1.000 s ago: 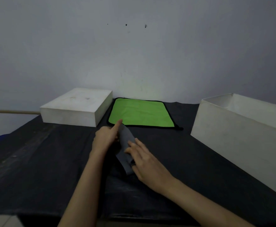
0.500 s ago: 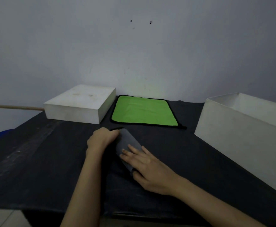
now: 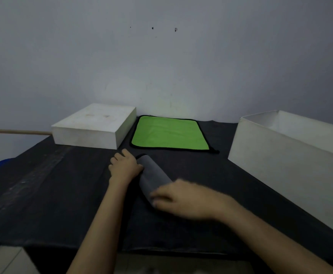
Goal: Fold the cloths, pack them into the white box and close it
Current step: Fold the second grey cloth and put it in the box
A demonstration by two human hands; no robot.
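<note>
A folded grey cloth (image 3: 153, 176) lies as a narrow strip on the black table cover, in the middle. My left hand (image 3: 125, 167) grips its far left edge. My right hand (image 3: 183, 200), blurred by motion, rests over the near end with fingers curled around it. A green cloth (image 3: 169, 133) with a black hem lies flat farther back. The open white box (image 3: 284, 161) stands to the right; its inside is mostly hidden. The white lid (image 3: 94, 128) lies at the back left, top side up.
The black cover (image 3: 53, 194) spans the table, whose front edge runs just below my forearms. A wall rises right behind the green cloth. A wooden rod (image 3: 17, 132) sticks out to the left behind the lid.
My left hand closed its pointing finger and settled on the cloth's far left edge. My right hand slid toward the near end of the strip and curled over it.
</note>
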